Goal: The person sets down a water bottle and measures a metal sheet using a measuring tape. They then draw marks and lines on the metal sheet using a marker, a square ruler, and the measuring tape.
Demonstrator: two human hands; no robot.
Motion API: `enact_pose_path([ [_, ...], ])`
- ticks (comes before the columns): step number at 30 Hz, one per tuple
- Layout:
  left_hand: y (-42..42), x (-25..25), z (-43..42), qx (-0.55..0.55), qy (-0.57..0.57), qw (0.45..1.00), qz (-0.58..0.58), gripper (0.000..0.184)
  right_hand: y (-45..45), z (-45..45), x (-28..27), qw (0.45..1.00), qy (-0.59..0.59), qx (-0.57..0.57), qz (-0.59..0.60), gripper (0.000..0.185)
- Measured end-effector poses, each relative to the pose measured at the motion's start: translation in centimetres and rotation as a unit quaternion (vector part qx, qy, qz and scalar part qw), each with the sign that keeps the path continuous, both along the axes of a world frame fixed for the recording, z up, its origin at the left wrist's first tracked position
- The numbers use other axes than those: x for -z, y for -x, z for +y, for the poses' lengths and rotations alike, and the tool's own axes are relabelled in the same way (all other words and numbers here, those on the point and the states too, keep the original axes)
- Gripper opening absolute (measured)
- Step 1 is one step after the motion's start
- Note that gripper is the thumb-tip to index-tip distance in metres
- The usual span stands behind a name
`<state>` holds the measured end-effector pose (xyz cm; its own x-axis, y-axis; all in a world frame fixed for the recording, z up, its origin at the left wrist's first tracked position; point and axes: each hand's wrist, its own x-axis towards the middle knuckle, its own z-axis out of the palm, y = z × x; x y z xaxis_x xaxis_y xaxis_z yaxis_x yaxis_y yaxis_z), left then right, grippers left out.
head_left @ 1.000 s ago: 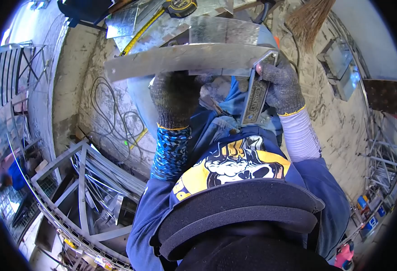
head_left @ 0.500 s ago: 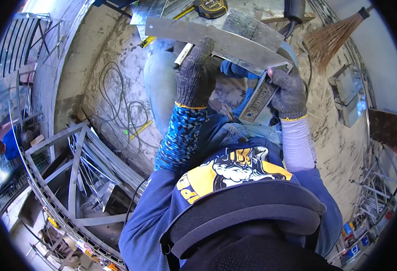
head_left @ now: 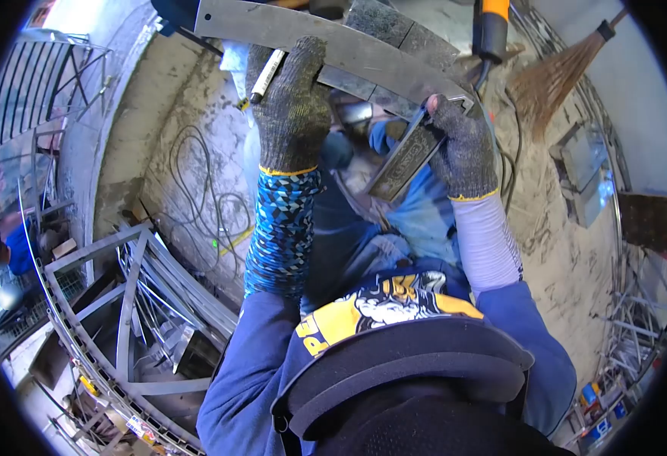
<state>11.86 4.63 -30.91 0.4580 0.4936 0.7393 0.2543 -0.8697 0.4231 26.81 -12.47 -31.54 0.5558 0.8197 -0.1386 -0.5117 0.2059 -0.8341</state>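
Observation:
A large metal square (head_left: 322, 44) has its long blade slanting across a flat grey metal piece (head_left: 425, 47), which shows above and below it. Dark lines cross the metal piece. My left hand (head_left: 292, 110), in a dark knitted glove, holds a white marker (head_left: 267, 76) between its fingers, with one finger reaching up to the blade. The marker's black end points down. My right hand (head_left: 464, 146), gloved with a bare thumb tip, grips the square at its corner, beside the thick handle (head_left: 406, 161).
An orange and black tool (head_left: 493, 30) is at the top right, near a straw broom (head_left: 557, 76). Looped cable (head_left: 206, 182) lies on the floor to the left. A metal frame (head_left: 128, 304) with metal strips stands lower left. Another person (head_left: 20, 247) is at the far left.
The square and both hands have shifted up and left in view, and the handle slants more. The marker, hidden at first, came into sight. More of the orange tool shows.

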Motion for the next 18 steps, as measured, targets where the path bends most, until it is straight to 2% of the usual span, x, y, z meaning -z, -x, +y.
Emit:
enact_pose_path([
  [1,-0.2,-0.6,0.6,-0.009,-0.016,1.0,-0.002,0.02,-0.1,0.7,-0.3,0.998,-0.026,-0.004,0.053,0.033],
  [6,0.4,-0.3,2.6,-0.062,-0.01,0.997,-0.041,0.032,-0.6,3.2,-1.5,0.999,-0.013,-0.025,0.017,0.036],
  [8,1.1,0.7,2.5,-0.083,-0.013,0.996,-0.027,0.032,-0.5,3.6,-0.9,0.997,0.023,-0.061,-0.05,0.039],
  [9,1.3,1.3,2.2,-0.098,-0.013,0.995,-0.012,0.031,-0.1,3.4,-0.4,0.997,0.031,-0.062,-0.044,0.039],
  [11,1.5,1.7,1.6,-0.094,-0.011,0.996,-0.001,0.03,0.4,2.9,0.4,0.993,0.058,-0.025,-0.095,0.041],
  [12,1.7,2.0,1.4,-0.077,-0.014,0.997,0.022,0.026,0.4,2.7,0.7,0.994,0.063,-0.025,-0.09,0.041],
  [14,1.8,1.8,1.4,-0.061,-0.02,0.997,0.049,0.024,0.3,2.6,1.3,0.999,0.037,-0.019,0.02,0.043],
  [16,1.5,1.3,1.7,-0.073,-0.059,0.994,0.056,0.024,0.2,2.9,1.1,0.999,0.031,-0.026,0.02,0.044],
  [18,1.4,1.6,1.6,-0.072,-0.05,0.995,0.052,0.023,-0.1,2.7,1.3,0.999,0.026,-0.033,0.018,0.044],
])
